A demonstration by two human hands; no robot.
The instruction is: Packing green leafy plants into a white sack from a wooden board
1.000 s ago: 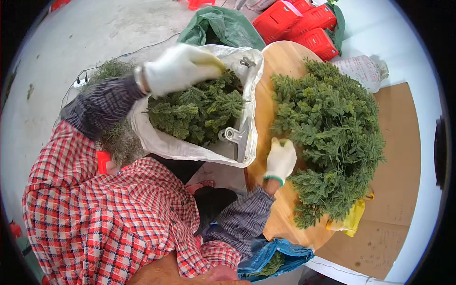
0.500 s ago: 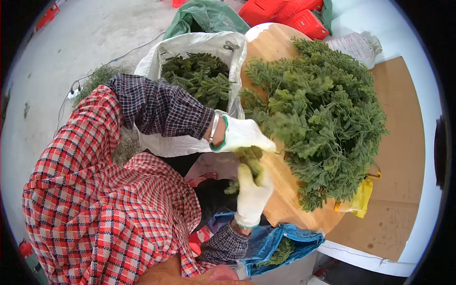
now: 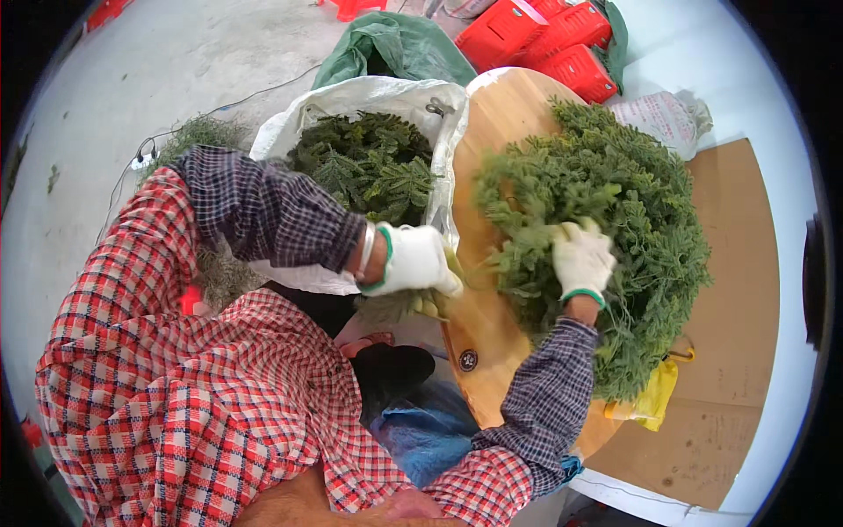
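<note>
Green sprigs in a dense pile [image 3: 654,237] cover the three o'clock side of a wooden table [image 3: 496,110]. At eleven o'clock, a white sack [image 3: 450,149] holds more sprigs, its mouth rim close to the table. Behind it, toward twelve, slumps a green bag [image 3: 399,48]; red crates [image 3: 575,61] stack at one, a pale printed bag [image 3: 663,121] sits at two, cardboard [image 3: 729,299] spreads at three, and a yellow bag [image 3: 659,395] rests at four, by the table's edge. A blue bag [image 3: 426,439] lies at six, partly behind the right sleeve.

Between sack and pile runs a narrow strip of wood, widening toward six around a dark round disc [image 3: 468,361]. Pale floor [image 3: 202,61] stretches off at ten.

The gloved left hand [image 3: 417,261], by the table's left edge, is clamped on a small sprig bunch [image 3: 386,307], as far as the blur lets me judge. The gloved right hand [image 3: 582,255] touches the pile with curled fingers; whether they grip anything, I cannot tell.

Half a second ago both hands met at the table's edge; since then the right has moved out toward two, onto the pile, and the disc has come into view.
</note>
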